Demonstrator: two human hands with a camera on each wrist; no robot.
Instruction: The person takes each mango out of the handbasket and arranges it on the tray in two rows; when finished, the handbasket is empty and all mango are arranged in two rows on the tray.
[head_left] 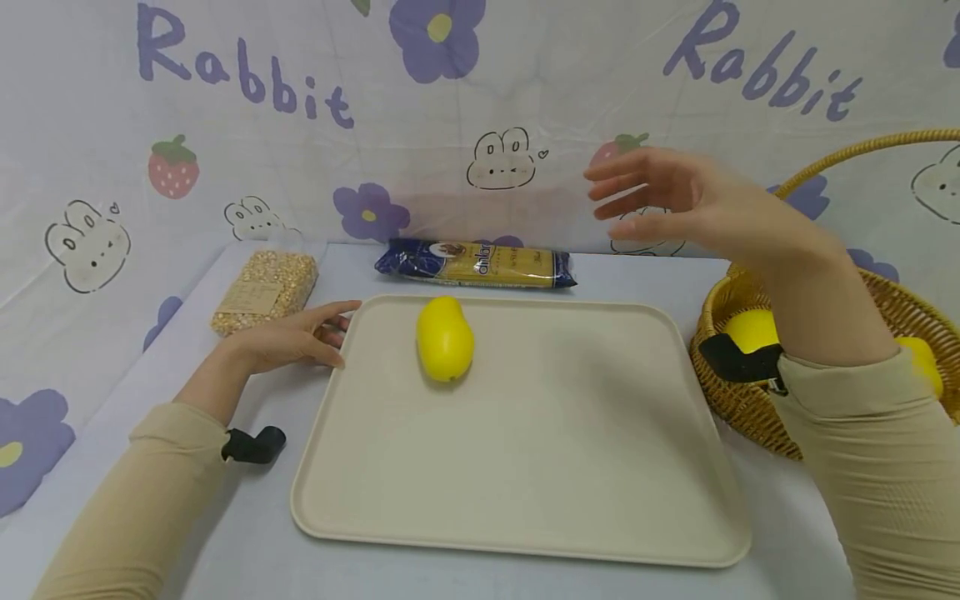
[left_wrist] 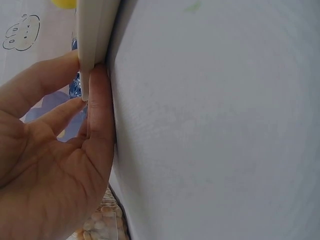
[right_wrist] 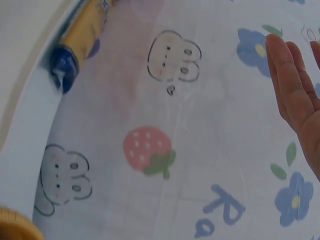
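Observation:
My left hand (head_left: 296, 337) pinches the left rim of a beige tray (head_left: 525, 467). In the left wrist view the thumb lies on one side of the rim (left_wrist: 92, 35) and a finger on the other. A yellow mango (head_left: 446, 340) lies on the tray, toward its back left. Raised in the air past the tray's back right is my right hand (head_left: 675, 200), holding nothing. Its fingers (right_wrist: 290, 75) are extended and slightly bent, and only part of that hand shows in the right wrist view.
Right of the tray stands a wicker basket (head_left: 738, 425) with a tall handle and yellow fruits (head_left: 750, 329) inside, partly hidden by my right arm. Behind the tray lies a blue-and-yellow pasta packet (head_left: 480, 263). A bag of corn kernels (head_left: 266, 287) sits at the back left. Printed cloth hangs behind.

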